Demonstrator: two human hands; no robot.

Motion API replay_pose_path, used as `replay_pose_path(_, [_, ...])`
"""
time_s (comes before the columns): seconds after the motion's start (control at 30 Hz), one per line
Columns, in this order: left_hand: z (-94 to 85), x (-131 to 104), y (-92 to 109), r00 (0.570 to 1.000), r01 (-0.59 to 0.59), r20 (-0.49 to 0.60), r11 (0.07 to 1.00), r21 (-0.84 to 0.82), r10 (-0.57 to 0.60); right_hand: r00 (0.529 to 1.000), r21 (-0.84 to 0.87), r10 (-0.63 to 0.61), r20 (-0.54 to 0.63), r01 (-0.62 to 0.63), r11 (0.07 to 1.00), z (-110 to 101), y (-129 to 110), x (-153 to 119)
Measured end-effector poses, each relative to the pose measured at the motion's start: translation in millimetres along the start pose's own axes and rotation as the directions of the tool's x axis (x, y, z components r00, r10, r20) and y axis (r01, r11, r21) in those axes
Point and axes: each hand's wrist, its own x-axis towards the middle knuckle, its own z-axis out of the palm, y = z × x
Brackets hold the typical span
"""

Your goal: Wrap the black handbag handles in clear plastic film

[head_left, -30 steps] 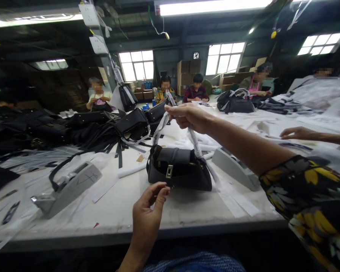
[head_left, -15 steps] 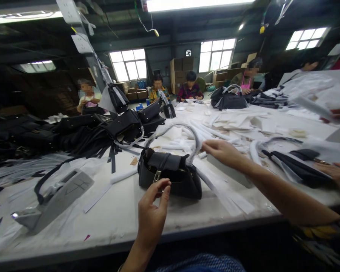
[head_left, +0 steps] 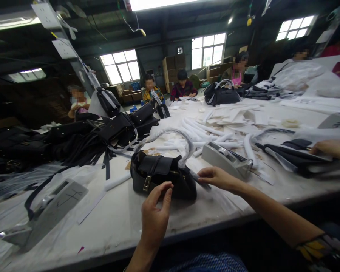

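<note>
A black handbag (head_left: 164, 185) stands upright on the table in front of me, its flap and metal clasp facing me. Its arched handle (head_left: 188, 141) is wrapped in clear plastic and white padding. My left hand (head_left: 156, 211) is in front of the bag's lower front, thumb and forefinger brought together; anything between them is too small to make out. At the bag's right end, my right hand (head_left: 214, 177) has its fingers closed on a plastic-covered strap (head_left: 197, 176) that slants down to the table.
Grey tape dispensers stand left (head_left: 55, 211) and right (head_left: 226, 158) of the bag. White padding tubes (head_left: 192, 130) lie behind it, black bags (head_left: 119, 128) are piled left. A co-worker's hand (head_left: 333, 147) is on another bag (head_left: 289, 156) at right. Several people sit across the table.
My right hand has come down from beside the handle to the strap at the bag's right end. My left hand stays pinched before the bag. The view has shifted slightly.
</note>
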Motion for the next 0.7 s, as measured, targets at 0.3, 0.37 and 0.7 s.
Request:
replay_pose_path(0.3, [35.3, -10, -2, 0.960, 0.255, 0.170, 0.948, -0.192, -0.224, 0.999, 0.181, 0.021, 0.033, -0.026, 0.983, 11, -22, 12])
replay_pose_path(0.37, [50.4, -13, -5, 0.939, 0.311, 0.227, 0.917, -0.249, -0.257, 0.999, 0.215, 0.012, 0.051, -0.023, 0.976, 15, -27, 10])
replay_pose_path(0.7, [38.2, -21, -3, 0.892, 0.435, 0.081, 0.797, -0.420, -0.444, 0.993, 0.507, -0.004, -0.116, 0.063, 0.859, 75, -34, -12])
